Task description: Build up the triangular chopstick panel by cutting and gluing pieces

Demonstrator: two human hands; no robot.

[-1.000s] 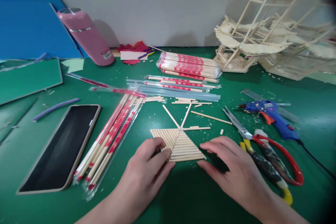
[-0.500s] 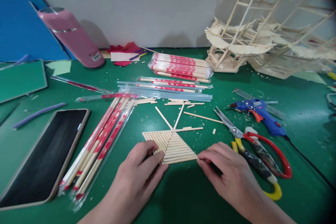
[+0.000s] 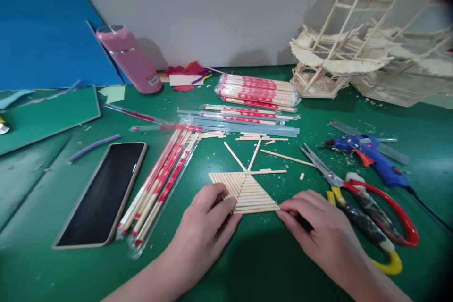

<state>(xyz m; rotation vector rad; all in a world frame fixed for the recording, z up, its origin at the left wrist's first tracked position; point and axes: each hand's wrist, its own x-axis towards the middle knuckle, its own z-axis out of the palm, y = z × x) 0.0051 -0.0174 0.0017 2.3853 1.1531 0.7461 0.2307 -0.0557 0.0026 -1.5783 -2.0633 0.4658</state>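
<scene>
A flat fan-shaped panel of glued wooden sticks (image 3: 249,193) lies on the green mat (image 3: 255,269) in front of me. My left hand (image 3: 208,222) rests on its left edge, with the fingers curled down onto the sticks. My right hand (image 3: 318,231) is at the panel's right corner, thumb and fingers closed in a pinch on the tip. Two loose sticks (image 3: 247,155) stand out in a V from the panel's top.
Red-handled scissors (image 3: 357,200) and a blue glue gun (image 3: 368,153) lie to the right. A phone (image 3: 102,193) and wrapped chopsticks (image 3: 159,184) lie to the left. Behind are a chopstick bundle (image 3: 258,89), a pink bottle (image 3: 130,59) and a stick model (image 3: 371,47).
My right fingers have closed from spread to a pinch at the panel's right corner. The left hand stays on the left edge. The view swung slightly.
</scene>
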